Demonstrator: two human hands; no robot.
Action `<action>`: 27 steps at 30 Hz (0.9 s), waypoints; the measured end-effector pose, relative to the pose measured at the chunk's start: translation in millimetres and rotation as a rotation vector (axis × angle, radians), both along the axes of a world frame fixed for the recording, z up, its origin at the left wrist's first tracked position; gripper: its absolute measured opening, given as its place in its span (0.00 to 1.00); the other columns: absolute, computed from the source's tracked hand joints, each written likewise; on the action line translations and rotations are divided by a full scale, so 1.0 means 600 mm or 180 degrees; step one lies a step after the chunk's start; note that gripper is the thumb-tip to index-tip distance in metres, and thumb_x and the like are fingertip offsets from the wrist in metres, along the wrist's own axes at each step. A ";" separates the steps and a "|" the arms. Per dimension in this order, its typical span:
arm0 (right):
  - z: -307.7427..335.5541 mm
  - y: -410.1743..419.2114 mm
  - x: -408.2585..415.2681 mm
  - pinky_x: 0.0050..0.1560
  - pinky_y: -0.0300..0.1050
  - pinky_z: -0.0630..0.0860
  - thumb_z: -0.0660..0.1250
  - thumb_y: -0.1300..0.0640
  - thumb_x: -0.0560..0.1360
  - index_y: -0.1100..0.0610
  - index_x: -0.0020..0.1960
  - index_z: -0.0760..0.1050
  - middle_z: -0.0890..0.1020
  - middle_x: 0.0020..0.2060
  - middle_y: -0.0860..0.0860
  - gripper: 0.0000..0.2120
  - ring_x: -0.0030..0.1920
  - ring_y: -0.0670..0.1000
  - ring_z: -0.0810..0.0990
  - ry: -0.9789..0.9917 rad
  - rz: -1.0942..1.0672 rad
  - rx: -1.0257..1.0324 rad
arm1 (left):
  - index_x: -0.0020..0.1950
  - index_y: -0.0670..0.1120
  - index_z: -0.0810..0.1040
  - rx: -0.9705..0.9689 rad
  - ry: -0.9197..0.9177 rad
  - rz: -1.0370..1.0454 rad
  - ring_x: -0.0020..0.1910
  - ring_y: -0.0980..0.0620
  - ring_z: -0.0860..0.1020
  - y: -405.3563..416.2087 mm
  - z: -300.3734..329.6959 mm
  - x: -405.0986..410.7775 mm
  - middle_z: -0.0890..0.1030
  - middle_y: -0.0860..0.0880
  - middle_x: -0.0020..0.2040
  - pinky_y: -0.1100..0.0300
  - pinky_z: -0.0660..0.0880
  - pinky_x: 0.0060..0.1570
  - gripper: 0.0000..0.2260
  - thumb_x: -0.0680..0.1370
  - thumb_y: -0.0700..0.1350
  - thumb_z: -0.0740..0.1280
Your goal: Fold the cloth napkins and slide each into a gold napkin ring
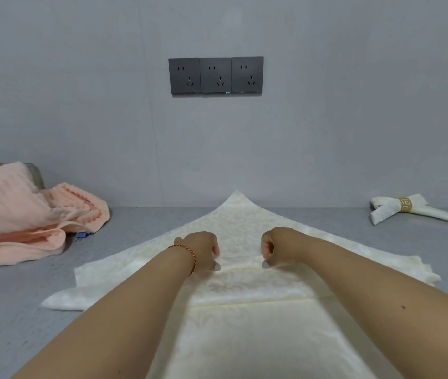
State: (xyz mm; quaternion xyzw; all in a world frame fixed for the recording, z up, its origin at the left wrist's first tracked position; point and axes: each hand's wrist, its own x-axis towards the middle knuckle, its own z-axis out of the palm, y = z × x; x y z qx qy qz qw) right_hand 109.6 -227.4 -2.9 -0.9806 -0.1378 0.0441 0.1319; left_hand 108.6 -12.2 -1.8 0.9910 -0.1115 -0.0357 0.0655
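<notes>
My left hand (201, 250) and right hand (277, 246) each pinch a fold of the cream napkin (244, 318) with curled fingers; it lies spread on the grey surface (135, 222). A finished napkin sits in its gold ring (404, 205) far right.

Plain grey wall (81, 91) with three dark power sockets (215, 75) in a row, above a speckled grey tabletop (12, 296) under soft, even light

The napkin (244, 337) and pink towel (12, 214) run off frame.
</notes>
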 end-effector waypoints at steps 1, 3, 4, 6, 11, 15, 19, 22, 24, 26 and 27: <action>0.002 -0.001 -0.001 0.39 0.37 0.68 0.74 0.53 0.70 0.51 0.44 0.73 0.75 0.43 0.45 0.10 0.43 0.47 0.74 0.0061 -0.0030 0.0014 | 0.61 0.50 0.75 0.0019 0.0079 0.0026 0.61 0.50 0.74 0.000 0.001 -0.001 0.76 0.53 0.60 0.51 0.65 0.66 0.17 0.75 0.52 0.70; 0.006 -0.001 0.000 0.43 0.38 0.69 0.74 0.52 0.70 0.52 0.51 0.74 0.73 0.46 0.45 0.13 0.46 0.48 0.73 0.0157 -0.0076 -0.0026 | 0.64 0.49 0.73 0.0053 0.0150 0.0030 0.62 0.50 0.74 0.002 0.003 -0.002 0.77 0.53 0.60 0.50 0.65 0.66 0.19 0.75 0.53 0.70; 0.006 0.000 0.000 0.42 0.38 0.69 0.74 0.53 0.70 0.52 0.49 0.75 0.74 0.45 0.45 0.12 0.46 0.48 0.74 0.0169 -0.0082 -0.0023 | 0.63 0.49 0.75 0.0056 0.0168 0.0029 0.61 0.50 0.75 0.001 0.004 -0.001 0.78 0.53 0.60 0.50 0.65 0.66 0.18 0.75 0.53 0.70; 0.005 0.002 -0.006 0.38 0.37 0.68 0.74 0.55 0.70 0.50 0.41 0.73 0.74 0.40 0.44 0.09 0.44 0.48 0.74 0.0094 -0.0060 -0.0032 | 0.58 0.49 0.78 -0.0008 0.0112 -0.0044 0.58 0.50 0.76 0.001 0.006 -0.004 0.79 0.53 0.56 0.52 0.67 0.64 0.14 0.75 0.51 0.71; -0.005 0.005 -0.025 0.34 0.39 0.65 0.66 0.62 0.68 0.48 0.33 0.66 0.73 0.35 0.43 0.13 0.41 0.49 0.73 -0.0426 0.0059 -0.0420 | 0.39 0.51 0.73 -0.0227 -0.0327 -0.0239 0.48 0.53 0.76 0.007 -0.003 -0.023 0.80 0.55 0.47 0.59 0.62 0.56 0.08 0.73 0.46 0.72; 0.002 0.011 -0.043 0.32 0.39 0.61 0.61 0.66 0.67 0.48 0.32 0.62 0.69 0.34 0.44 0.15 0.40 0.50 0.70 -0.0590 0.0419 -0.0943 | 0.40 0.51 0.77 -0.0206 -0.0376 -0.0372 0.45 0.54 0.75 0.012 -0.004 -0.039 0.81 0.55 0.45 0.62 0.63 0.55 0.06 0.73 0.44 0.72; 0.014 0.008 -0.052 0.33 0.39 0.64 0.62 0.62 0.70 0.49 0.31 0.64 0.70 0.32 0.45 0.13 0.38 0.49 0.70 -0.0319 0.0455 -0.0932 | 0.38 0.51 0.78 -0.0127 -0.0161 -0.0403 0.43 0.51 0.76 0.010 0.007 -0.051 0.80 0.52 0.41 0.65 0.65 0.44 0.06 0.75 0.45 0.68; 0.012 0.003 -0.046 0.33 0.41 0.63 0.65 0.56 0.73 0.52 0.29 0.64 0.72 0.31 0.47 0.16 0.32 0.47 0.67 -0.0267 0.0327 -0.0578 | 0.28 0.49 0.65 -0.0206 -0.0088 -0.0232 0.31 0.51 0.68 0.007 0.011 -0.049 0.69 0.51 0.29 0.63 0.62 0.33 0.19 0.76 0.49 0.66; 0.011 0.001 -0.043 0.35 0.39 0.67 0.69 0.52 0.73 0.51 0.31 0.68 0.78 0.36 0.47 0.15 0.34 0.45 0.71 -0.0187 0.0259 -0.0373 | 0.28 0.50 0.69 -0.0219 -0.0047 -0.0203 0.36 0.52 0.75 0.005 0.007 -0.044 0.78 0.53 0.34 0.62 0.69 0.40 0.17 0.75 0.50 0.69; 0.011 0.001 -0.043 0.37 0.37 0.68 0.71 0.51 0.72 0.50 0.37 0.72 0.78 0.39 0.44 0.10 0.37 0.44 0.73 -0.0084 0.0164 -0.0165 | 0.34 0.50 0.75 -0.0285 -0.0002 -0.0223 0.45 0.53 0.79 0.006 0.005 -0.042 0.82 0.55 0.43 0.60 0.73 0.49 0.11 0.73 0.50 0.72; 0.011 -0.001 -0.043 0.38 0.36 0.69 0.72 0.50 0.71 0.50 0.41 0.74 0.77 0.40 0.43 0.07 0.39 0.44 0.73 -0.0028 0.0103 -0.0093 | 0.39 0.50 0.77 -0.0334 0.0020 -0.0230 0.47 0.53 0.78 0.005 0.004 -0.041 0.81 0.55 0.45 0.59 0.73 0.52 0.07 0.72 0.50 0.73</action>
